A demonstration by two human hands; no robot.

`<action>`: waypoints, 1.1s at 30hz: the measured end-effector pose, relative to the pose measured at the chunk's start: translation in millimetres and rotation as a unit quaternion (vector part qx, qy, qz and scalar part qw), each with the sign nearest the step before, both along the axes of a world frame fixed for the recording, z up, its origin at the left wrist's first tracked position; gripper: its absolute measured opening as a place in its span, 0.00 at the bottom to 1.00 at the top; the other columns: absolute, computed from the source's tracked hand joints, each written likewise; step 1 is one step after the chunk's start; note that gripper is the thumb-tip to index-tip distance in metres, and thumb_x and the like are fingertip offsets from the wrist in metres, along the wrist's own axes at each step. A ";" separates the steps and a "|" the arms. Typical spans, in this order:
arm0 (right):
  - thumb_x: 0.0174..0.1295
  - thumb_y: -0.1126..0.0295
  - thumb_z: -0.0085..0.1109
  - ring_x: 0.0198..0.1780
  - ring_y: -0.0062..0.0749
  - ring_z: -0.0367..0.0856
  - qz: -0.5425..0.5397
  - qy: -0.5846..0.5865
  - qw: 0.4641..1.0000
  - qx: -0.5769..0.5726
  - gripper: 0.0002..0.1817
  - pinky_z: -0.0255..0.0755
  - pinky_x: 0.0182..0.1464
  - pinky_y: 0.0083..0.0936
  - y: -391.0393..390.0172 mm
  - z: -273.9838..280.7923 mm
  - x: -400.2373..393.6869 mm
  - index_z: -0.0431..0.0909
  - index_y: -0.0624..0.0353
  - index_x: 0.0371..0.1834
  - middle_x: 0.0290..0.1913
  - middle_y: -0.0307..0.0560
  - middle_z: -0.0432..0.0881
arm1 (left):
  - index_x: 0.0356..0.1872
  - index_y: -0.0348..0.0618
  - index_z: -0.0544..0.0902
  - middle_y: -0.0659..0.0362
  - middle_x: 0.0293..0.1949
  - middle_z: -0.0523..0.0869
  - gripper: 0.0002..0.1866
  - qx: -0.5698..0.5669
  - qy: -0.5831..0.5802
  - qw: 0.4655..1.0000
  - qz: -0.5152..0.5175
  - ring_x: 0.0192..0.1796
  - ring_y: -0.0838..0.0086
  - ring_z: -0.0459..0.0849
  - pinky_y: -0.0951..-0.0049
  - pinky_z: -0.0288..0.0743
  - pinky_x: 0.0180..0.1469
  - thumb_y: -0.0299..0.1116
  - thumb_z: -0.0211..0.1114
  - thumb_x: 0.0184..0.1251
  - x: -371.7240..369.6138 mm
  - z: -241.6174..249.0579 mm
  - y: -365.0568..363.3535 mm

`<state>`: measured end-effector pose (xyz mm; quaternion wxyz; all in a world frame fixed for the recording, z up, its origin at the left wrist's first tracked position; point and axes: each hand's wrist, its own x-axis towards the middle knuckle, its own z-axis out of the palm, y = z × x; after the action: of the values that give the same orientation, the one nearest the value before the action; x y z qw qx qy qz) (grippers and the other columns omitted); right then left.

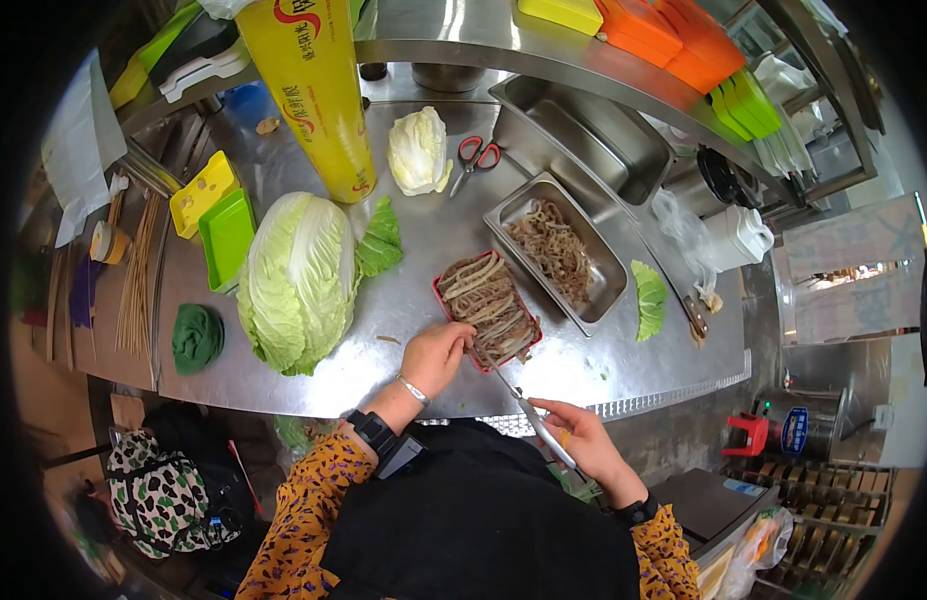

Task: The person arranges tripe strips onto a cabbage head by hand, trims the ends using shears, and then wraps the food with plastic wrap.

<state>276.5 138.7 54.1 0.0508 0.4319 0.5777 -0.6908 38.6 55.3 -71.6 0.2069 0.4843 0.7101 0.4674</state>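
Note:
Greyish-brown strips of food (489,300), resembling tripe, lie packed in a small red-rimmed tray (535,322). At the tray's near left edge is my left hand (436,357), its fingertips pinched together against the ends of the strips; I cannot tell what is between them. My right hand (587,442) is closed around the handle of a slim silver-handled tool (532,412), whose narrow end points up-left to the tray's near edge. Just beyond the tray, a steel pan (606,262) contains more loose shreds (552,245).
A large Chinese cabbage (299,285) and a smaller peeled one (419,152) sit left and behind. Red-handled scissors (474,160), a deep steel pan (584,130) and a tall yellow roll (314,100) stand farther back. A knife (695,315) lies right, near a cabbage leaf (648,300).

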 end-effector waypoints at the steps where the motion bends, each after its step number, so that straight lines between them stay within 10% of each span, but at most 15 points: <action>1: 0.65 0.75 0.58 0.35 0.13 0.71 0.012 -0.005 1.000 0.013 0.20 0.68 0.41 0.15 -0.4 -4.1 0.0 0.76 0.56 0.61 0.33 0.31 0.77 | 0.42 0.43 0.82 0.56 0.32 0.85 0.10 0.001 0.000 1.000 -0.001 0.36 0.62 0.84 0.66 0.78 0.40 0.22 0.59 0.60 -0.3 -0.1 0.2; 10: 0.65 0.71 0.59 0.34 0.16 0.73 0.040 -0.027 0.996 0.071 0.19 0.70 0.40 0.19 -5.3 -35.1 0.9 0.76 0.58 0.60 0.30 0.36 0.79 | 0.42 0.42 0.82 0.53 0.37 0.85 0.12 0.094 0.097 0.990 0.042 0.37 0.60 0.83 0.66 0.77 0.41 0.20 0.59 0.58 -5.6 7.5 -2.9; 21: 0.66 0.70 0.57 0.29 0.16 0.73 0.043 -0.069 0.997 -0.001 0.19 0.69 0.33 0.17 6.4 12.6 -14.4 0.76 0.59 0.60 0.29 0.35 0.79 | 0.44 0.42 0.81 0.54 0.38 0.82 0.13 0.019 -0.110 0.992 0.065 0.35 0.65 0.84 0.69 0.78 0.36 0.20 0.63 0.57 1.5 -11.6 -9.8; 33: 0.65 0.71 0.59 0.34 0.15 0.73 0.032 0.000 0.996 0.081 0.20 0.70 0.39 0.17 -0.8 -33.3 -29.4 0.76 0.59 0.60 0.32 0.36 0.79 | 0.49 0.44 0.81 0.56 0.37 0.80 0.18 0.029 -0.076 0.993 0.090 0.33 0.65 0.82 0.71 0.76 0.36 0.17 0.59 0.57 -2.3 -6.6 -10.9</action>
<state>247.1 137.9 20.9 0.0375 0.4161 0.6449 -0.6400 36.3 44.4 -78.1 0.2030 0.3873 0.7191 0.5401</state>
